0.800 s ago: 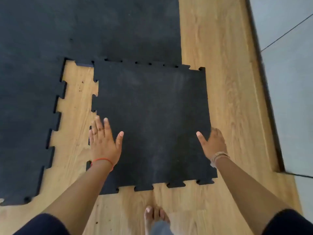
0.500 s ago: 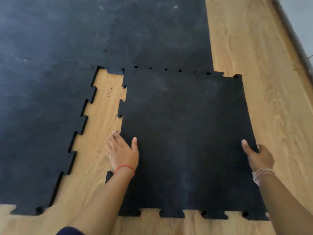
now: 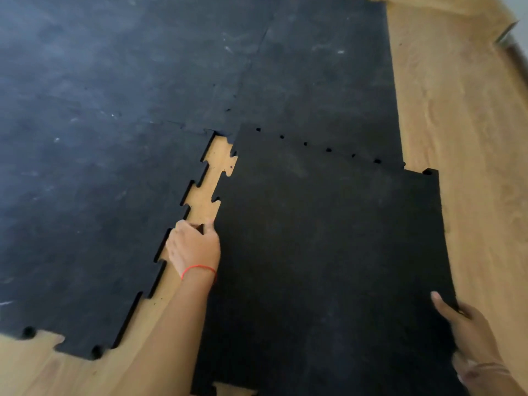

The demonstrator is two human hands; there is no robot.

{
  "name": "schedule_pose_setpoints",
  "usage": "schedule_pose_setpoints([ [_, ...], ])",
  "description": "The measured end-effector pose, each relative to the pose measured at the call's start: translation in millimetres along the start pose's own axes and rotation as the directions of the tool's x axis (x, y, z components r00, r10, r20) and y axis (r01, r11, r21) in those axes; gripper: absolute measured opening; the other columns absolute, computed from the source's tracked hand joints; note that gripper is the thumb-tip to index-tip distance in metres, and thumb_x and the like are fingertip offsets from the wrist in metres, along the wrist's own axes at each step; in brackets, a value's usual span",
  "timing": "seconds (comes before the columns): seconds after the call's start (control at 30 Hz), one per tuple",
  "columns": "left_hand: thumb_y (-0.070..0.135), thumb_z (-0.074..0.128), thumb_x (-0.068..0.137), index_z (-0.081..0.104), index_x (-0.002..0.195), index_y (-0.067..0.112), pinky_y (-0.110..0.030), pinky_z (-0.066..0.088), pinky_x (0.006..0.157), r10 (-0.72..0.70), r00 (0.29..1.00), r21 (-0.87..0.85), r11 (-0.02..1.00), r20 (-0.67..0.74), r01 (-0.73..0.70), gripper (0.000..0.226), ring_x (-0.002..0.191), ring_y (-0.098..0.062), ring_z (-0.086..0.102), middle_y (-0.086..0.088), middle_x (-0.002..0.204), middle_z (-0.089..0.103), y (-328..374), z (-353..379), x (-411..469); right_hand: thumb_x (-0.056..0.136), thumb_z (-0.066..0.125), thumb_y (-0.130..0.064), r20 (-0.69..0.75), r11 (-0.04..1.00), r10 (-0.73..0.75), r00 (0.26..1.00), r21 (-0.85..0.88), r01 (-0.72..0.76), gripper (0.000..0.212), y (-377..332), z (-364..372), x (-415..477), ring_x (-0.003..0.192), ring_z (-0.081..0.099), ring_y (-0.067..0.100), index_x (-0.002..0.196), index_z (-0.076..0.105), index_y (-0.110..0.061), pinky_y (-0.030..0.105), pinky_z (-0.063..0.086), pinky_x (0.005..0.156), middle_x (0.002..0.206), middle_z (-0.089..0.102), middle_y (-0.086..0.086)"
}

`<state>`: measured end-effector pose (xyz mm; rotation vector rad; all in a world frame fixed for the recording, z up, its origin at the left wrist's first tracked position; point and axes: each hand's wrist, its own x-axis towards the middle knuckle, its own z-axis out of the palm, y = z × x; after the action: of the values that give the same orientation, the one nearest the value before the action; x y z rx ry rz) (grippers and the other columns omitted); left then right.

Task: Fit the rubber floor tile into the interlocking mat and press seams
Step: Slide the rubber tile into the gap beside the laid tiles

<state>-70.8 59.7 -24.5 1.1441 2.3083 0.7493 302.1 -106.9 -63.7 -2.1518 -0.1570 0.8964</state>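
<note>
From the head view, the loose rubber tile (image 3: 328, 252) lies flat on the wooden floor (image 3: 471, 138), beside the already laid mat (image 3: 100, 167) but not yet locked into it. Along the tile's far edge the teeth overlap or sit against the mat's far row, with a line of small dark gaps showing, so that seam looks only partly seated. The tile's far right corner sticks out past the mat's right edge, which suggests the tile sits too far to the right. Along the tile's left edge a strip of bare floor shows between its teeth and the matching teeth of the mat; that strip narrows toward the far corner, and the two edges are apart along what can be seen of it.

The left hand (image 3: 194, 250) is at the tile's left edge, fingers curled into the gap and thumb on top, gripping the tile's rim. The right hand (image 3: 468, 335) holds the tile's right edge near the near corner, thumb on the top face and fingers wrapped under or around the rim.

By my judgement the task is in its early-middle part: the tile is placed and roughly lined up, but shifting it left, meshing the left seam, fully seating the far seam and pressing both down remain to be done.
</note>
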Motion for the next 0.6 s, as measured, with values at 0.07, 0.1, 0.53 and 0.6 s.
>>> schedule_pose_setpoints([
  [0.07,0.028,0.055,0.086,0.055,0.102,0.003,-0.051,0.036,0.092,0.075,0.996,0.081,0.994,-0.057,-0.070,0.029,0.112,-0.040,0.040,-0.022,0.116,0.050,-13,-11,2,0.074,0.071,-0.043,0.017,0.993,-0.033,0.999,-0.109,0.035,0.080,9,13,-9,0.131,0.036,0.036,0.137,0.039,-0.006,0.051,0.025,0.110,0.145,0.039,0.017],
  [0.1,0.029,0.055,0.087,0.052,0.110,0.001,-0.051,0.032,0.096,0.101,0.995,0.147,0.984,-0.015,-0.098,0.037,0.116,-0.040,0.035,-0.022,0.123,0.044,-20,-13,3,0.075,0.070,-0.046,0.018,0.982,-0.045,0.999,-0.181,0.048,0.080,14,18,-12,0.130,0.037,0.037,0.136,0.039,-0.004,0.050,0.026,0.110,0.143,0.040,0.019],
  [0.53,0.069,0.032,0.081,0.053,0.114,0.000,-0.045,0.032,0.096,-0.197,0.958,0.454,0.887,0.210,0.083,0.079,0.115,-0.039,0.041,-0.022,0.124,0.045,-19,-11,40,0.062,0.074,-0.057,-0.099,0.964,0.023,0.995,-0.263,-0.049,0.096,-7,45,-22,0.125,0.040,0.043,0.129,0.046,0.004,0.051,0.030,0.108,0.135,0.046,0.025],
  [0.6,0.064,0.031,0.085,0.050,0.121,0.002,-0.046,0.031,0.098,-0.231,0.949,0.397,0.908,0.214,0.131,0.074,0.118,-0.039,0.038,-0.022,0.128,0.043,-20,-14,42,0.063,0.077,-0.051,-0.103,0.975,0.045,0.994,-0.213,-0.066,0.094,-7,44,-25,0.127,0.038,0.042,0.132,0.042,0.002,0.050,0.028,0.109,0.139,0.043,0.024],
])
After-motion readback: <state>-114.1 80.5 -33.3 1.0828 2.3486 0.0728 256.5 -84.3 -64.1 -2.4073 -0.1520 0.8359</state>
